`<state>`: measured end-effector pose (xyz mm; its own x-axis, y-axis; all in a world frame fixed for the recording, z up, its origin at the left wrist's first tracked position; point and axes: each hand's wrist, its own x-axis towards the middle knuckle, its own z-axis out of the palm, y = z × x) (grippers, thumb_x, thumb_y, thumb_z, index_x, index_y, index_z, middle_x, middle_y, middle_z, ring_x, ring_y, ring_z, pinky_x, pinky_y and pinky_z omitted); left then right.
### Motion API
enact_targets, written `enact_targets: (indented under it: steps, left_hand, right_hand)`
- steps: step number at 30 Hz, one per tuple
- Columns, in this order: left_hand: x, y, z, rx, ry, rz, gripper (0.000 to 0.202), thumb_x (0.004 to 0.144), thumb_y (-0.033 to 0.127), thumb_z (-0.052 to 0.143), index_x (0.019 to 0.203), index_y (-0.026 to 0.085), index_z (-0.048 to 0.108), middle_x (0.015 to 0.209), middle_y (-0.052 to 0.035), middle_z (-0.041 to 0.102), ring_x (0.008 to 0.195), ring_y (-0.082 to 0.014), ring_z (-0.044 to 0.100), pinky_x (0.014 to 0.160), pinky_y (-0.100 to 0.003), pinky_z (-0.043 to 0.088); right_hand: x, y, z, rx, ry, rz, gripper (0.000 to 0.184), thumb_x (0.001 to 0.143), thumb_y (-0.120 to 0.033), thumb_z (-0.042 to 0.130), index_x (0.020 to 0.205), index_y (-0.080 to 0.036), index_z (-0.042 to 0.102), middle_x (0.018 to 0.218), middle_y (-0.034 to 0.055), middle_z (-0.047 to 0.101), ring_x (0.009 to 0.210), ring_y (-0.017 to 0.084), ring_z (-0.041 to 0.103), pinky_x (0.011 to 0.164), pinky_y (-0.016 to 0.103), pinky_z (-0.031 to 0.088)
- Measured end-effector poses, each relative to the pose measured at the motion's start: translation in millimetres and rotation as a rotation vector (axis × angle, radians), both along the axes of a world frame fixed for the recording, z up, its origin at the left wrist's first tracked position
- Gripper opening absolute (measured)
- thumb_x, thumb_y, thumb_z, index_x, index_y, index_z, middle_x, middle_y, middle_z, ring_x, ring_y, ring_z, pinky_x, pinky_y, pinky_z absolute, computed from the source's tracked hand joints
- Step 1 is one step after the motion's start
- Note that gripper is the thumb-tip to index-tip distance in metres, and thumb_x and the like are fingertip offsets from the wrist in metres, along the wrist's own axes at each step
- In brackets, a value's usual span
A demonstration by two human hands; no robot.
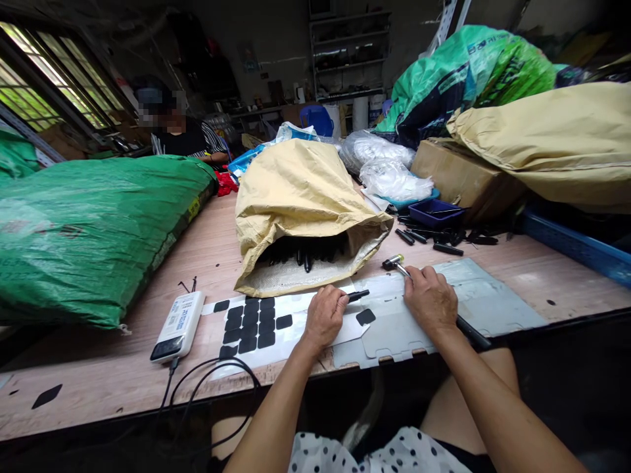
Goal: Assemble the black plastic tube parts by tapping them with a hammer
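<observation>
My left hand (pixel 325 316) is closed around a slim black rod-like piece (pixel 359 295), whose end points to the right. My right hand (pixel 432 299) grips a small hammer (pixel 393 262) with a yellowish face on its head. The hammer's black handle sticks out below my wrist, past the table edge. Under my hands lies a grey-white board (pixel 483 295). A white sheet with rounded black square patches (pixel 250 323) is to the left of my left hand. Just beyond, a beige sack (pixel 300 187) gapes toward me, with black pieces (pixel 308 261) inside.
A white power bank (pixel 178 326) with a black cable stands left, beside a big green sack (pixel 98 230). Loose black pieces (pixel 447 249), a purple tray (pixel 436 213), a cardboard box (pixel 463 177) and a blue tray (pixel 576 246) are right. Another person (pixel 182 135) sits beyond.
</observation>
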<state>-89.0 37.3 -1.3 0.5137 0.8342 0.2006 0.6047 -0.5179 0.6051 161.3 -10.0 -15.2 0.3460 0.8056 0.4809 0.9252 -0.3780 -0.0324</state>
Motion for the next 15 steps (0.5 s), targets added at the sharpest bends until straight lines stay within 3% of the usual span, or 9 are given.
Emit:
enact_targets:
  steps: [9,15]
  left_hand:
    - [-1.3,-3.4,1.9,0.042,0.065,0.005,0.021,0.101,0.025,0.042,0.087,0.022,0.057,0.092,-0.0046,0.06,0.088,-0.0216,0.053,0.081,-0.036,0.041]
    - [-1.6,-2.0,-1.1,0.031,0.003,0.004,0.02,0.1,0.025,0.042,0.089,0.021,0.057,0.094,-0.0051,0.06,0.091,-0.0219,0.055,0.083,-0.037,0.042]
  right_hand:
    - [0.4,0.6,-1.5,0.002,0.005,-0.003,0.027,0.099,-0.029,0.051,0.118,-0.023,0.069,0.098,0.0078,0.062,0.085,0.02,0.047,0.067,0.033,0.023]
    - [-0.6,0.1,0.6,-0.014,0.012,-0.009,0.028,0.1,-0.03,0.049,0.119,-0.023,0.068,0.098,0.0074,0.062,0.085,0.02,0.048,0.068,0.033,0.023]
